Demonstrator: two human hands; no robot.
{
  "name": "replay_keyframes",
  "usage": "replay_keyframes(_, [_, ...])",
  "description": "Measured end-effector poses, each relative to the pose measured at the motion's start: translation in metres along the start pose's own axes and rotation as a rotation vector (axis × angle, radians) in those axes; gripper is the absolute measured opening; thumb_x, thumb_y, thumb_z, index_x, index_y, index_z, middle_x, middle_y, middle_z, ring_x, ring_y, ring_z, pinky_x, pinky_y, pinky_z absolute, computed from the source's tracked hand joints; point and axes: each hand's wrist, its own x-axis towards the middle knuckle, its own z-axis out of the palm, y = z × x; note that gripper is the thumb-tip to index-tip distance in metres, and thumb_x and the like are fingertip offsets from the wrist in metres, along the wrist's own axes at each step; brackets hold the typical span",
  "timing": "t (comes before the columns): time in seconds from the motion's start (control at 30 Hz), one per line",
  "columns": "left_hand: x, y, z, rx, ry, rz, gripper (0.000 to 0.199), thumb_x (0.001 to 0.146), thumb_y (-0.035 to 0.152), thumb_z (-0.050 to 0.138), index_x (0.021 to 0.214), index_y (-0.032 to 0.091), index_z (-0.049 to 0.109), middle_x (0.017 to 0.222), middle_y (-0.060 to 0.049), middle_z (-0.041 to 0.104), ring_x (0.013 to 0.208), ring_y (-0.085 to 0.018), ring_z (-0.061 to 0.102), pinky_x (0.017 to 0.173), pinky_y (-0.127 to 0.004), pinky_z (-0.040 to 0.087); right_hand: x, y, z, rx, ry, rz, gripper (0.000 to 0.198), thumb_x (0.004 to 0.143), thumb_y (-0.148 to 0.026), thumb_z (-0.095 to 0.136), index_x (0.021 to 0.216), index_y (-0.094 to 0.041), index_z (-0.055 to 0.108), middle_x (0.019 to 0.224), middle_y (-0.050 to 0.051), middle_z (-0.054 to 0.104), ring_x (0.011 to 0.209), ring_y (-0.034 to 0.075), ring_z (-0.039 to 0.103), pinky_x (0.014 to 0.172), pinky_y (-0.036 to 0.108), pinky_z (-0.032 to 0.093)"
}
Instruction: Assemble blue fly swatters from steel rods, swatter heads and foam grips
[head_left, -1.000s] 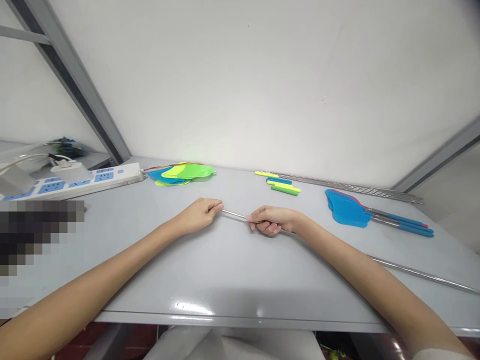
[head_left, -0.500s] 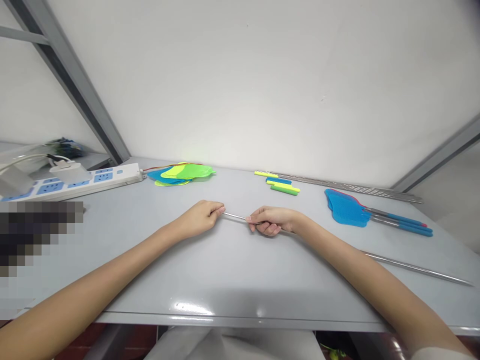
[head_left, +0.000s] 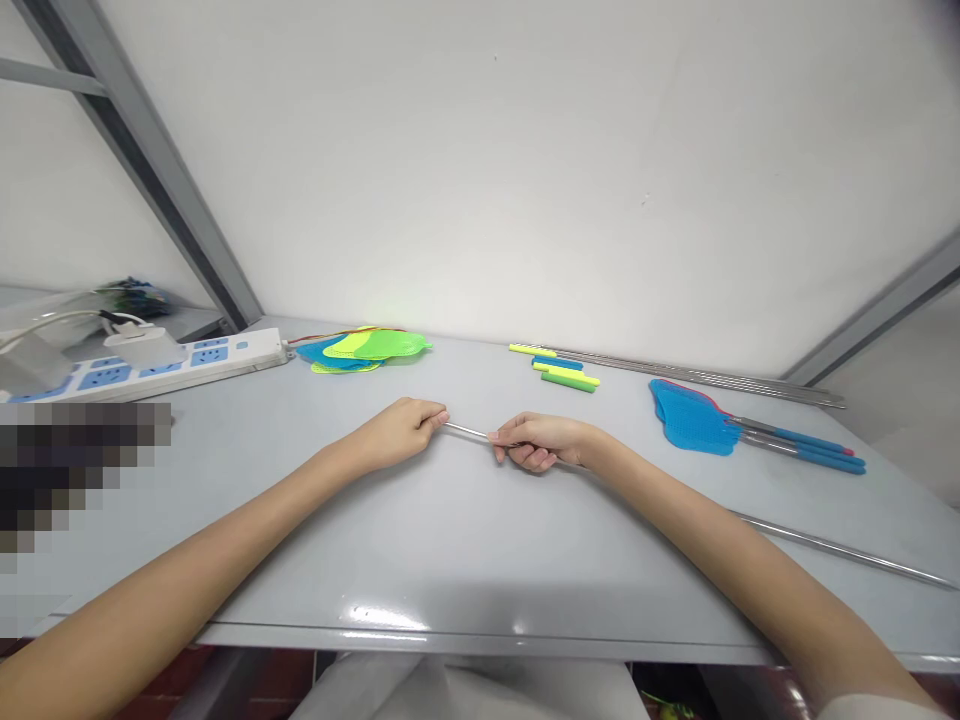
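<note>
A thin metal rod (head_left: 466, 431) runs between my hands above the grey table. The fingers of my left hand (head_left: 409, 430) are closed on the rod's left end. My right hand (head_left: 536, 440), palm turned up, grips it a short way to the right, thumb on top. Behind that hand the rod passes under my right forearm, and a thicker length (head_left: 847, 550) in line with it shows beyond. Behind my right hand lie several yellow, blue and green grip sleeves (head_left: 568, 380). What sits inside my left fist is hidden.
Several metal rods (head_left: 705, 373) lie along the wall. Blue fly swatters (head_left: 694, 418) rest at right. Loose swatter heads (head_left: 390, 345) are piled at back left, beside a white power strip (head_left: 232, 350) with plugs. The table's front edge (head_left: 420, 636) runs near my body.
My right hand has slid slightly left along the rod, towards my left hand. The rod's far right part has shifted a little right and nearer to me. My left hand has barely moved.
</note>
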Motion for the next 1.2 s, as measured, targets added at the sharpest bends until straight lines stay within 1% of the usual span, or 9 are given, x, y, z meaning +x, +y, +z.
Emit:
replay_keyframes(0.2, [0.002,-0.003,0.000,0.004,0.042,-0.008,0.033,0.082,0.035,0.024,0.054,0.018,0.030,0.048,0.003,0.035,0.048,-0.010,0.035,0.050,-0.023,0.026,0.002,0.001,0.000,0.026,0.043,-0.018,0.029,0.072,-0.039,0.052,0.074,-0.010,0.052,0.049,-0.008,0.021,0.036,0.000,0.019,0.029,0.012,0.016])
replay_keyframes(0.4, [0.003,-0.004,0.000,0.002,0.046,-0.023,0.034,0.083,0.037,0.022,0.056,0.018,0.031,0.050,0.003,0.036,0.049,-0.011,0.037,0.051,-0.023,0.028,0.004,0.001,0.000,0.043,0.053,-0.021,0.032,0.074,-0.041,0.049,0.077,-0.009,0.053,0.049,-0.008,0.020,0.036,0.000,0.019,0.029,0.012,0.016])
replay_keyframes(0.57, [0.003,-0.007,-0.004,-0.013,0.003,-0.016,0.036,0.083,0.040,0.021,0.058,0.019,0.036,0.053,0.002,0.042,0.053,-0.012,0.040,0.052,-0.023,0.029,0.005,0.002,0.000,0.083,0.041,-0.019,0.038,0.078,-0.043,0.040,0.081,-0.008,0.055,0.049,-0.007,0.022,0.035,0.000,0.020,0.028,0.012,0.017])
replay_keyframes(0.73, [0.001,-0.007,-0.011,-0.024,-0.031,-0.023,0.037,0.082,0.041,0.022,0.059,0.019,0.040,0.055,0.001,0.045,0.054,-0.012,0.041,0.054,-0.023,0.031,0.006,0.002,0.000,0.083,0.039,-0.018,0.037,0.079,-0.041,0.039,0.083,-0.008,0.055,0.049,-0.007,0.024,0.034,0.001,0.020,0.027,0.012,0.018])
replay_keyframes(0.97, [0.000,-0.005,-0.013,-0.026,-0.039,-0.031,0.037,0.081,0.041,0.022,0.058,0.018,0.040,0.056,0.000,0.044,0.054,-0.012,0.040,0.053,-0.023,0.030,0.004,0.001,0.001,0.068,0.033,-0.033,0.034,0.077,-0.039,0.045,0.082,-0.008,0.055,0.049,-0.007,0.024,0.036,0.001,0.020,0.029,0.012,0.017])
replay_keyframes(1.2, [0.000,-0.008,-0.014,-0.002,-0.047,-0.032,0.037,0.081,0.043,0.023,0.058,0.018,0.038,0.055,0.001,0.043,0.052,-0.012,0.039,0.051,-0.022,0.029,0.004,0.002,0.001,0.056,0.014,-0.049,0.031,0.077,-0.037,0.047,0.082,-0.008,0.055,0.049,-0.008,0.022,0.036,0.001,0.019,0.029,0.012,0.017])
